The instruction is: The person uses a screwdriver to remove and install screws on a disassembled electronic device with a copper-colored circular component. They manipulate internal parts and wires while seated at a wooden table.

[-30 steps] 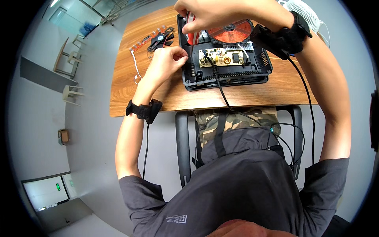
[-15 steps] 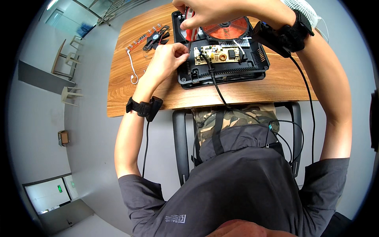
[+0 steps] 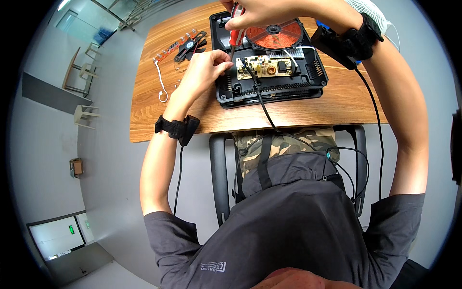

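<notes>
An induction cooker's black housing [image 3: 315, 83] lies opened on the wooden table, with a round copper coil [image 3: 262, 39] and a tan circuit board [image 3: 255, 71] inside. My right hand [image 3: 250, 15] is closed around a red screwdriver [image 3: 234, 38], its handle up and its shaft pointing down at the housing's left side. Beside the shaft's lower end, my left hand [image 3: 206, 69] has thumb and forefinger pinched together. Whatever lies between those fingertips is hidden. A black power cord [image 3: 263, 103] runs from the board over the table's near edge.
Left of the housing lie a small black fan [image 3: 190, 45], a narrow red circuit strip [image 3: 169, 51] and a white wire [image 3: 162, 86]. A white round fan [image 3: 368, 14] stands at the far right. Cables hang from both wrist straps, and chair arms [image 3: 221, 178] flank my lap.
My right hand and the screwdriver have shifted slightly right, uncovering more of the housing's far left. My left hand remains pinched at almost the same spot.
</notes>
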The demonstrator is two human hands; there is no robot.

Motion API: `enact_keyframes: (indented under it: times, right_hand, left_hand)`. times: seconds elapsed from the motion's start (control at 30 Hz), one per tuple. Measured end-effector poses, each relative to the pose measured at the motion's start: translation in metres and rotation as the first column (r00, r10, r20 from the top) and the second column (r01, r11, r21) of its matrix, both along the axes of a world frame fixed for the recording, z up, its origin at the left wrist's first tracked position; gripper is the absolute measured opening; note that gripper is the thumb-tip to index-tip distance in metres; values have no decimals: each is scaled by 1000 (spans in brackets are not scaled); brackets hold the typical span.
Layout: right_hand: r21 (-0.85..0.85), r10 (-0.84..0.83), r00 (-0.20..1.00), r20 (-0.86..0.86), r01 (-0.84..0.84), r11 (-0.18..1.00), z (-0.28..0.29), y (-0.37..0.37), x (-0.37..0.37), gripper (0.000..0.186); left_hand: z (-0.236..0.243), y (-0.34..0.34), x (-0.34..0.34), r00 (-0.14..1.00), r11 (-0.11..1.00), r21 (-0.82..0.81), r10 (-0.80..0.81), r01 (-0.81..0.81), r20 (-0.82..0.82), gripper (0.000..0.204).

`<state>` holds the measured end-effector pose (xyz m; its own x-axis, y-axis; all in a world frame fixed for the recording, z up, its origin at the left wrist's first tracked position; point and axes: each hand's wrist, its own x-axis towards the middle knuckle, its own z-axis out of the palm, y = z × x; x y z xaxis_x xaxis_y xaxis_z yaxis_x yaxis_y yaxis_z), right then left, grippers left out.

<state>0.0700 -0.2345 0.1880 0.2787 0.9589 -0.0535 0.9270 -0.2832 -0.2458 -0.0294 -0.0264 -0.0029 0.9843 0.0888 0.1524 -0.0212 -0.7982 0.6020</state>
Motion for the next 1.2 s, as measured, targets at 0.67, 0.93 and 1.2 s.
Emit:
enact_keyframes:
  times: [0.67,0.93,1.2]
  right_hand:
    - [22,27,997,77,-28,999,-24,25,48,41]
    - [25,36,997,65,-38,999,-24,27,47,40]
    - [8,21,995,102,-21,1000,-23,24,44,39]
  left_hand:
    - [-12,4,21,996,999,36,-29,26,90,23]
    - [-18,12,21,997,999,-31,-14,17,71,22]
    - [-15,7,20,996,998,-46,-44,47,73,26]
